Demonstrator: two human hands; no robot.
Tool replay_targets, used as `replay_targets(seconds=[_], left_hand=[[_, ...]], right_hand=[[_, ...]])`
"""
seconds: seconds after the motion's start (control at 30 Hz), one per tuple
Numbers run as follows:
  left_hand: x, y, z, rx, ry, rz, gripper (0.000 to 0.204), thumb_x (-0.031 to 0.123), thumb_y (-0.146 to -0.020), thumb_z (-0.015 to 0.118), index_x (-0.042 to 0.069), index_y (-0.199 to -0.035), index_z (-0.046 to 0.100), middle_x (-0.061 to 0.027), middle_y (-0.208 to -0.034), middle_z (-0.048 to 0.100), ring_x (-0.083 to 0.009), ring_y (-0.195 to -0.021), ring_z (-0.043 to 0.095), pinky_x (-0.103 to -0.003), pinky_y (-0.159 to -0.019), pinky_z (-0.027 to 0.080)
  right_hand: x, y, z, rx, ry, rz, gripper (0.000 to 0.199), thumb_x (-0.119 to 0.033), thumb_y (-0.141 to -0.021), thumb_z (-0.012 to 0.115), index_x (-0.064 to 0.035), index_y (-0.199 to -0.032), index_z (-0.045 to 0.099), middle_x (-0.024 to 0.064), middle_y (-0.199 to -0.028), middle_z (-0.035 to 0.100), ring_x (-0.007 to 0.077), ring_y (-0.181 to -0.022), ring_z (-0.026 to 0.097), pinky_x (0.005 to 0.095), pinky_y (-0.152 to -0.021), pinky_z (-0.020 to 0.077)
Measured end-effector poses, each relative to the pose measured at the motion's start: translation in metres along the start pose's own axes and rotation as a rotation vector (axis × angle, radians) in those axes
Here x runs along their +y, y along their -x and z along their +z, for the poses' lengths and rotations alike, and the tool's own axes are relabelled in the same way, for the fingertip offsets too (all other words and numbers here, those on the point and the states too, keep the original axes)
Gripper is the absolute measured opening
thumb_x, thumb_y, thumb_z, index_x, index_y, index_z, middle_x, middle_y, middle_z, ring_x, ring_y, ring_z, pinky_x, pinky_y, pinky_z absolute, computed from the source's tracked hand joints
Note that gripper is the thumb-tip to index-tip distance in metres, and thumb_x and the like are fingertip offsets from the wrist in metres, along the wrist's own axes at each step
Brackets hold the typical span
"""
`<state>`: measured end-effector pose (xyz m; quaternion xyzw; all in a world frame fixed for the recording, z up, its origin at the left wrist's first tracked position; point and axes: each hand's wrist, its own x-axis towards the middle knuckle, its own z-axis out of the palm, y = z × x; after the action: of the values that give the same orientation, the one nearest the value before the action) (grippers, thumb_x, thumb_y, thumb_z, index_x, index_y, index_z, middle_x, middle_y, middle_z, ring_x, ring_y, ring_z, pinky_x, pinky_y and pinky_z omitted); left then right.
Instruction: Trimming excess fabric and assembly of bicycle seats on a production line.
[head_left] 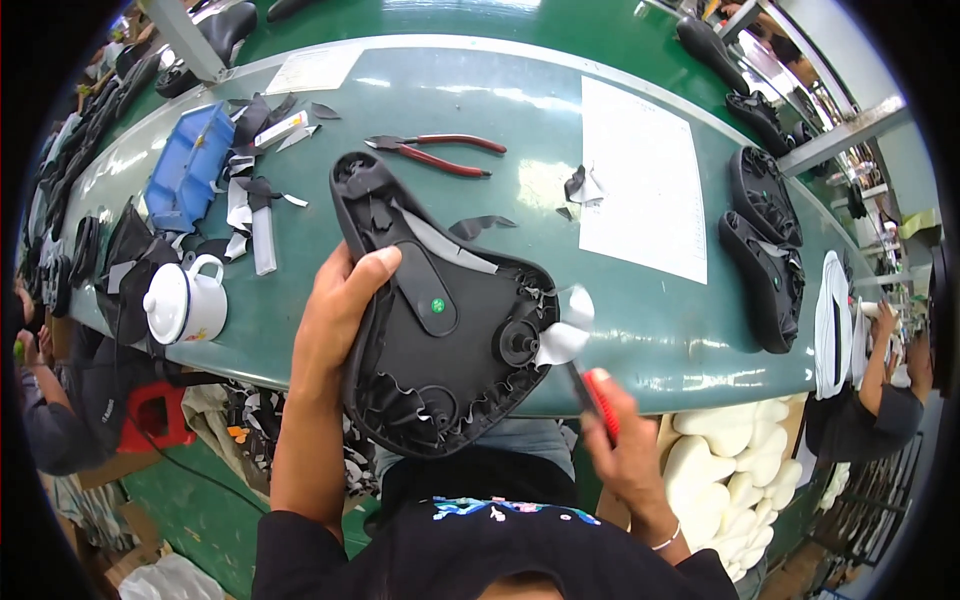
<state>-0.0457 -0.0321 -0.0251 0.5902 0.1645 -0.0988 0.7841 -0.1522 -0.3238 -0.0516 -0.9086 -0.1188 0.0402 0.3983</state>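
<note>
A black bicycle saddle (400,350) is held underside up over the near table edge, its narrow nose pointing away from me. My left hand (335,310) grips its left side, thumb on the underside and fingers hidden beneath. In my right hand (625,445) is a red-handled knife (603,400), its blade end by the saddle's right rim. A pale strip of cover material (566,332) sticks out there, partly blurred; I cannot tell whether it is still attached. Ragged cover edges line the inside of the wide end. Red-handled pliers (403,144) lie beyond the nose.
On the green table's left are a blue bin (190,165), dark and white scraps, and a white enamel mug (200,305). A paper sheet (645,190) lies right of centre, with more saddles (765,280) beyond. Pale foam pads (720,480) fill a box below right. Other people work at both sides.
</note>
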Motion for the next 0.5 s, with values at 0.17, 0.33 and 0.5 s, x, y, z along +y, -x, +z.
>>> replay_targets(seconds=[0.17,0.33,0.5], left_hand=[[-0.013,0.017,-0.004,0.070,0.030,0.018,0.045,0.027,-0.083,0.060,-0.001,-0.117,0.050,-0.0076,-0.096,0.056,-0.0126,-0.079,0.057,-0.025,-0.068,0.048],[-0.050,0.022,-0.008,0.331,-0.062,0.321,0.048,0.028,-0.082,0.065,-0.001,-0.117,0.050,-0.0086,-0.095,0.056,-0.0156,-0.085,0.055,-0.029,-0.080,0.044],[-0.021,0.028,0.019,0.227,-1.293,0.748,0.027,0.029,-0.083,0.067,0.003,-0.085,0.061,-0.0072,-0.077,0.057,-0.0225,-0.076,0.054,-0.034,-0.078,0.042]], right_hand=[[-0.020,-0.078,0.007,0.249,-0.155,-0.205,0.057,-0.009,-0.081,0.070,-0.0007,-0.131,0.044,0.0188,-0.117,0.061,0.0300,-0.094,0.066,0.0335,-0.074,0.0533],[-0.020,-0.127,0.019,0.274,-0.118,-0.390,0.056,-0.004,-0.079,0.068,-0.0030,-0.130,0.045,0.0182,-0.106,0.064,0.0288,-0.080,0.068,0.0338,-0.068,0.0529],[-0.014,-0.142,0.001,0.160,-0.193,-0.204,0.054,-0.005,-0.081,0.063,-0.0066,-0.131,0.043,0.0142,-0.094,0.067,0.0241,-0.073,0.066,0.0317,-0.069,0.0517]])
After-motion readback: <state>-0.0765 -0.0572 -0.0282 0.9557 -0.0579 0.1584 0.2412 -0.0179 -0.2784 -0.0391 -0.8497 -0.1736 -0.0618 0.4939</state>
